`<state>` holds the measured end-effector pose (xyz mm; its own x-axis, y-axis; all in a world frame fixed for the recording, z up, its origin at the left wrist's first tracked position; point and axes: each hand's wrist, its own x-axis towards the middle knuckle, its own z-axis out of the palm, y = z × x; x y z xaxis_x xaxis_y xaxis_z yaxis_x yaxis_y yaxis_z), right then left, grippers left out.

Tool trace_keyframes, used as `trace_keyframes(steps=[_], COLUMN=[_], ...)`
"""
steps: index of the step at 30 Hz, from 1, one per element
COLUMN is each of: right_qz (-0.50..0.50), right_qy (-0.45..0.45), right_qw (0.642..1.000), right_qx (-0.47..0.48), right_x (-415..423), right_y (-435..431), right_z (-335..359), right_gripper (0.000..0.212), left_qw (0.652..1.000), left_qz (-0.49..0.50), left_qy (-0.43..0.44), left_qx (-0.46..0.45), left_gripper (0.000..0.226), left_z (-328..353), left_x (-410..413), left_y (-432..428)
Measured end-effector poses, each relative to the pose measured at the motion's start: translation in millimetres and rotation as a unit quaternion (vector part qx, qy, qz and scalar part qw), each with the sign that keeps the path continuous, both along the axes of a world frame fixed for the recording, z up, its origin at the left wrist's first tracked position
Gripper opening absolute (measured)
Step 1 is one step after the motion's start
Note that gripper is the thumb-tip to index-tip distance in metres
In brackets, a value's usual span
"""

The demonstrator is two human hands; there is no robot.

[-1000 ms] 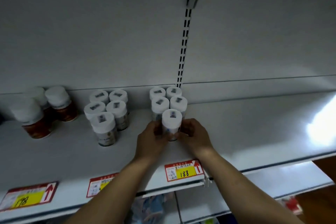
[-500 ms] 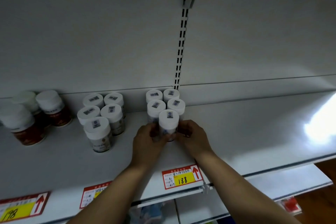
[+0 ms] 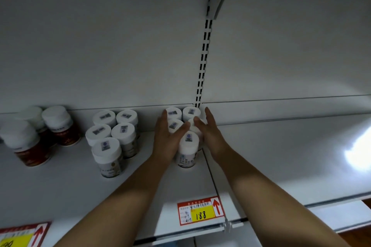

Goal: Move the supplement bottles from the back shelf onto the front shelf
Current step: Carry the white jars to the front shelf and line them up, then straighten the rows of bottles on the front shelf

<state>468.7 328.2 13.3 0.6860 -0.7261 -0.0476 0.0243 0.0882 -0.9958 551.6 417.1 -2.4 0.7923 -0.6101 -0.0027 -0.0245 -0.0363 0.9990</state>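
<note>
Several white-capped supplement bottles stand in a cluster near the back of the grey shelf (image 3: 200, 182). The front bottle (image 3: 188, 147) stands free between my wrists. My left hand (image 3: 167, 136) reaches past it with straight fingers along the left side of the middle-row bottle (image 3: 174, 125). My right hand (image 3: 208, 133) lies with straight fingers along the right side of the cluster, its thumb over the other middle-row bottle (image 3: 195, 126). Behind them, the two back bottles (image 3: 191, 112) stand against the rear wall.
A second cluster of white-capped bottles (image 3: 112, 136) stands to the left. Red-labelled jars (image 3: 60, 124) stand farther left. A slotted upright (image 3: 202, 66) runs up the back wall. A price tag (image 3: 200, 212) marked 188 hangs on the front edge. The right shelf section (image 3: 291, 156) shows bright glare.
Both hands let go of the front bottle and moved back, opening with straight fingers round the middle row. The view tilted slightly.
</note>
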Motion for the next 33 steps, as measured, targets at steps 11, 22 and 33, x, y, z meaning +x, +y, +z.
trace_keyframes(steps=[11, 22, 33], right_qz=[-0.008, 0.027, 0.05], right_qy=[0.046, 0.063, 0.034], right_qw=[0.998, 0.996, 0.964], right_qx=[-0.047, -0.063, -0.261], right_x=[4, 2, 17], right_y=[-5, -9, 61], right_z=[-10, -1, 76], right_gripper=[0.061, 0.063, 0.045], left_qw=[0.997, 0.994, 0.969], left_qz=[0.013, 0.015, 0.171], left_qy=[-0.065, -0.078, -0.18], left_qx=[0.038, 0.069, -0.01], left_gripper=[0.072, 0.083, 0.041], left_z=[3, 7, 78], left_x=[1, -4, 11], left_y=[-5, -4, 77])
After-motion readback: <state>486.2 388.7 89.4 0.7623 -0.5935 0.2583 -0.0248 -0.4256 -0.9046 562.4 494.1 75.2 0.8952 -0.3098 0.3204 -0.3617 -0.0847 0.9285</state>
